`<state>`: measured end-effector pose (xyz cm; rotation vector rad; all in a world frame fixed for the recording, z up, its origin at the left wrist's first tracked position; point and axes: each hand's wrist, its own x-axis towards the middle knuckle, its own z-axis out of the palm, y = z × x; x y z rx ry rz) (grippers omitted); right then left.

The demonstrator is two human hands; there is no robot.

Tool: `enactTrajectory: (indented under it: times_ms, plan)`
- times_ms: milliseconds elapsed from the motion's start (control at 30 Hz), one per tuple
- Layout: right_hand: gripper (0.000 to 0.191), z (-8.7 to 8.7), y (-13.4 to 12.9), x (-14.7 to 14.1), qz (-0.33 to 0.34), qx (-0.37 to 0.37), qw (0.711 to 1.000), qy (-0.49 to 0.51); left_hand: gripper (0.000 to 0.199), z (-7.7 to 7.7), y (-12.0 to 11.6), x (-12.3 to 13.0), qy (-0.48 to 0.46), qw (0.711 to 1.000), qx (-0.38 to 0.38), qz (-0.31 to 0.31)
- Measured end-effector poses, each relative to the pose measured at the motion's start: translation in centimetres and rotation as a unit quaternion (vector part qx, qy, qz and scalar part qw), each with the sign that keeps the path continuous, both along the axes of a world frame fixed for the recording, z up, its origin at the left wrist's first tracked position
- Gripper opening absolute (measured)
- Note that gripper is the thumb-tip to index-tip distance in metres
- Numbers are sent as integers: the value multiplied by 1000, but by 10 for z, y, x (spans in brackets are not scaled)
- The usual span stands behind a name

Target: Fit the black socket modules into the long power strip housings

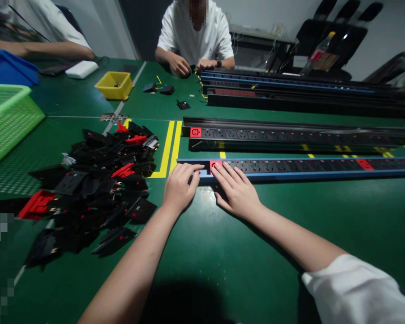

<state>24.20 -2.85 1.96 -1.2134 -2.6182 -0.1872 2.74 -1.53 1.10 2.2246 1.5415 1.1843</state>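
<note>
My L hand (pixel 180 186) is at the L end of the blue strip (pixel 307 174), mid-frame, fingers half curled over it w/ the index reaching across the open gap (pixel 202 170). Can't tell if it's pinching the strip or just resting there. My R hand (pixel 238 191) is open & nearly flat, palm down, fingers a bit spread, tips on the red socket (pixel 216 165) & the black sockets (pixel 266 166) next to it. Nothing's picked up in it. The strip runs from btwn my hands to the R edge of frame, w/ a 2nd red socket (pixel 365 164) farther along.

Just beyond it, approx. parallel, is a black strip (pixel 290 136) w/ a red socket at its L end. More strips (pixel 273 101) lie upper R. Loose sockets (pixel 70 182), mostly black w/ a few red, are heaped L of my L hand on the green table (pixel 195 261).

Upper L: green basket (pixel 10 119), blue bin (pixel 11 67), yellow bin (pixel 114 92) w/ small bits inside, white box (pixel 82 69). Person in a white tee (pixel 197 40) sits top center, both hands at the strips' L ends; another person's arm (pixel 54 48) is top L.
</note>
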Motion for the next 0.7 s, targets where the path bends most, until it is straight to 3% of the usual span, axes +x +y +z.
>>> enactTrajectory:
  times_ms: [500,700]
  plan:
    - [67,0,2,2,2,-19,999,32,24,0,0,1,-24,999,12,27]
    - [69,-2,3,3,6,-15,999,45,22,0,0,-1,-50,994,14,100]
